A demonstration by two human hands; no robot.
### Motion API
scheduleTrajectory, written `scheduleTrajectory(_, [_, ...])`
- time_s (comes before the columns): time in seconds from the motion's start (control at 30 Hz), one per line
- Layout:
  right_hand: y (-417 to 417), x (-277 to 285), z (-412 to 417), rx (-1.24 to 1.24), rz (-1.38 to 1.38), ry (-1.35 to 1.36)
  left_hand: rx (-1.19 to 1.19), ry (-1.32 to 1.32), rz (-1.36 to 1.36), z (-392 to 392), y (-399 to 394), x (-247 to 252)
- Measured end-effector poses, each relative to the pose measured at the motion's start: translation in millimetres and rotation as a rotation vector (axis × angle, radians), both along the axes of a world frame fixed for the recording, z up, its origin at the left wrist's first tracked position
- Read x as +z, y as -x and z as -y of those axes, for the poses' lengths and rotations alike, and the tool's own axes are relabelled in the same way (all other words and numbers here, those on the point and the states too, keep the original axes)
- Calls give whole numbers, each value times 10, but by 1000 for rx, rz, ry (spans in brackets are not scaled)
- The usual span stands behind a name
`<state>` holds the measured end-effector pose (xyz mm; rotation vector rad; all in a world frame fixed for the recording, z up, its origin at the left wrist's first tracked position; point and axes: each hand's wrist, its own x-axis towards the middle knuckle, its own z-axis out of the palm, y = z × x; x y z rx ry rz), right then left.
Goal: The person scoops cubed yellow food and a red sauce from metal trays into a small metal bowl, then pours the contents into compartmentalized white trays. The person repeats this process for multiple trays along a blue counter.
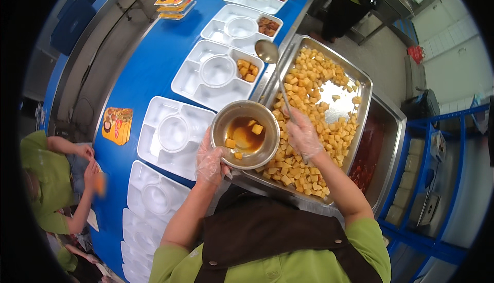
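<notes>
My left hand (210, 161), in a clear plastic glove, holds a steel bowl (272, 128) with brown sauce and a few food cubes (257, 129). My right hand (303, 132), also gloved, grips the handle of a metal ladle (266, 51), whose bowl is over the edge of a white compartment tray (220, 100). That tray holds sauced cubes in one compartment. Under my right hand lies a large steel pan (366, 101) of pale yellow cubes, perhaps potato. An unfilled white tray (173, 134) sits left of the bowl.
More white trays (148, 196) line the blue conveyor belt (142, 55); the farther ones hold brown food. Printed packs (117, 125) lie on the belt, and others are stacked (175, 3) farther off. A deep container (372, 148) of red sauce stands right. Co-workers (50, 190) stand left and at the top right.
</notes>
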<state>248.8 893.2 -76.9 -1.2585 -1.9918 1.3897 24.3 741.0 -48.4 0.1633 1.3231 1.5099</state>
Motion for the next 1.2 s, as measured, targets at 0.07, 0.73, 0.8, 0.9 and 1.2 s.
scheduleTrajectory(0.07, [-363, 395, 45, -131, -201, 448, -61, -31, -32, -88, -56, -39])
scheduleTrajectory(0.73, [-3879, -1091, 610, -619, 641, -320, -362, -38, -117, -717, -1909, -222])
scheduleTrajectory(0.8, [-3908, -1081, 647, -735, 451, -216, -370, 7, -157, -798, -2011, -171])
scheduleTrajectory(0.9, [-3550, -240, 612, -779, -219, 315, -333, 29, -199, -897, -2025, -152])
scheduleTrajectory(1.2, [-2925, 435, 317, 117, 354, -597, -424, -131, -187, -1357, -1858, -151])
